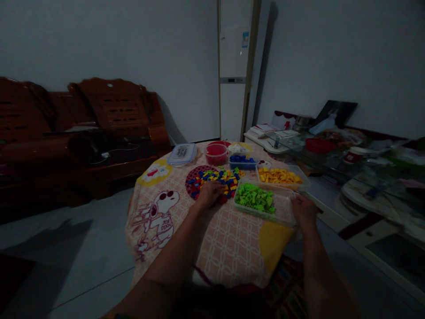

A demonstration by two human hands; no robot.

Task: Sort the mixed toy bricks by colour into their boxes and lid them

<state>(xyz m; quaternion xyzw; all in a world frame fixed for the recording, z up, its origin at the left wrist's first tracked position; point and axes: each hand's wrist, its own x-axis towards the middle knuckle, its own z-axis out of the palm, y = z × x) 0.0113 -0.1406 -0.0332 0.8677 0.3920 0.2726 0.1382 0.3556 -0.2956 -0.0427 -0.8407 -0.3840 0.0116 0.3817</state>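
Note:
My left hand (210,193) is at the near edge of a loose pile of mixed toy building bricks (232,178), coloured red, blue, yellow and green. Its fingers are curled together, and what they pinch, if anything, is too small to make out. My right hand (303,211) grips the right end of a clear plastic container (284,208). Green bricks (255,198) fill the left part of that container. Just behind it stands another clear box with yellow bricks (280,176), and farther back a box holds blue bricks (242,160).
A round red-tinted tub (216,153) and white pieces (237,149) stand at the table's back, beside a blue-rimmed lid (182,153). A patterned cloth (226,248) covers the table. To the right is a cluttered glass-topped cabinet (318,155); a wooden bench (113,115) stands left.

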